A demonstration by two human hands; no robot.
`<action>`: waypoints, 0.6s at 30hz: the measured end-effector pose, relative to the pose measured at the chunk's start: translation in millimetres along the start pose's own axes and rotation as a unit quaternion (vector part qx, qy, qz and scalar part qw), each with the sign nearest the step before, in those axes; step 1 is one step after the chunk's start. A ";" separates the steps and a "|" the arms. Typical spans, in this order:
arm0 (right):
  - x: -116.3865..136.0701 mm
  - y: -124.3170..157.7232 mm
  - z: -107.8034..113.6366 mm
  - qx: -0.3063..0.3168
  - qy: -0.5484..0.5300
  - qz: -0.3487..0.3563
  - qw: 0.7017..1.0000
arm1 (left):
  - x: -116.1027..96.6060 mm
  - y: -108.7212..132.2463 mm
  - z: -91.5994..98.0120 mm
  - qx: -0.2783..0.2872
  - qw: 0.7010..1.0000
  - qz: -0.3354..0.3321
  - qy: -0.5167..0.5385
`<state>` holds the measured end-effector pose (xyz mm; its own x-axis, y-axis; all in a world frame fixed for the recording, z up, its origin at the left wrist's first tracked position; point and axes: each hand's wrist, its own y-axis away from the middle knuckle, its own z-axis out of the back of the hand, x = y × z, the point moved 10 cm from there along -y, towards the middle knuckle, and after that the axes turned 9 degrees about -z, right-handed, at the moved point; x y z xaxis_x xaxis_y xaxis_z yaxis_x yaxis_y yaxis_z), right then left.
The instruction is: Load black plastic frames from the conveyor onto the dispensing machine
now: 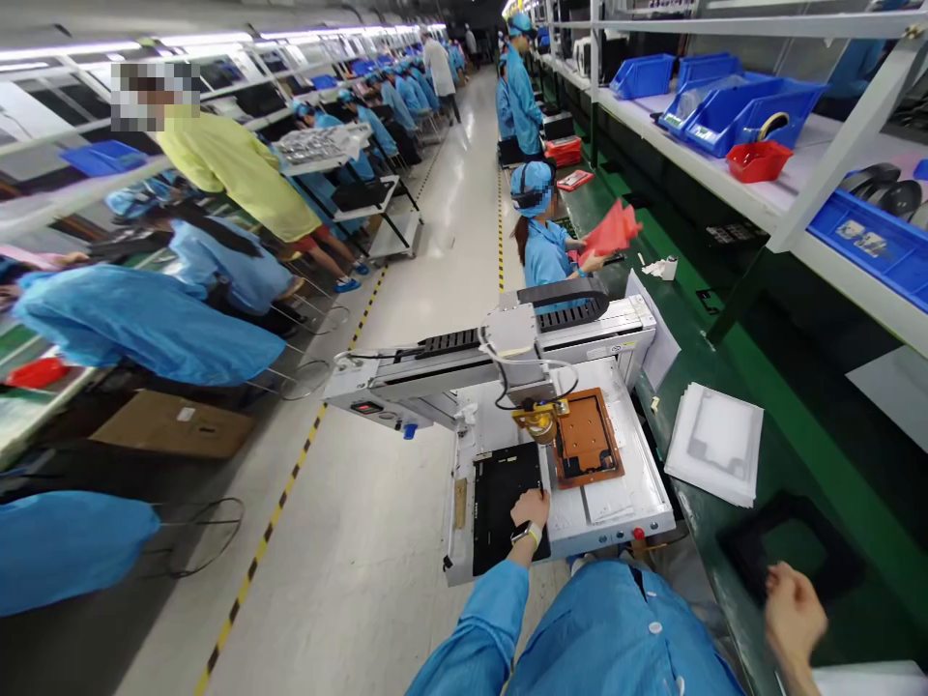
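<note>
My left hand [532,509], with a watch on its wrist, rests at the right edge of a black flat panel [500,503] on the machine's bed. Its fingers are curled, and what they grip is too small to make out. To the right of that panel, an orange-brown fixture plate [589,425] carries a thin black frame [582,476]. A brass-coloured machine head [537,423] hangs by the fixture's left edge. My right hand [795,615] is over the green bench, fingers pinched together, beside a dark frame-shaped piece [746,546]. Anything in that pinch is hidden.
The gantry beam [449,372] spans the machine bed, with a red button [638,534] at its front. A stack of white sheets [714,445] lies on the bench [790,454]. Shelves with blue bins [754,111] stand right. A co-worker [543,251] holds red material ahead.
</note>
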<state>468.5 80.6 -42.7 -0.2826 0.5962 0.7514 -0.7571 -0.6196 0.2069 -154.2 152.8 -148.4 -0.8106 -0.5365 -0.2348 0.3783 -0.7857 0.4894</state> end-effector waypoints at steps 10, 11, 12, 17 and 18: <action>165.6 247.6 -249.5 0.375 0.095 0.337 0.858 | -1.3 26.4 51.9 -0.052 0.998 -0.014 -0.020; 168.7 276.2 -269.2 0.398 0.122 0.386 0.823 | 5.4 33.5 64.9 -0.069 0.997 -0.007 -0.017; 168.3 304.0 -288.7 0.416 0.154 0.432 0.785 | 14.2 41.3 79.4 -0.090 0.996 0.002 -0.010; 131.1 410.9 -370.2 0.441 0.276 0.578 0.628 | 87.0 76.4 148.4 -0.183 0.979 0.053 0.074; 119.5 425.9 -381.6 0.440 0.289 0.595 0.607 | 105.9 80.2 156.9 -0.185 0.976 0.065 0.093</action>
<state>-112.5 82.7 -103.8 -0.6735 -0.6198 0.4028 0.7219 -0.6685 0.1786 -279.8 81.2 -2.3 -0.6628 -0.6589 -0.3558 0.6366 -0.7459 0.1956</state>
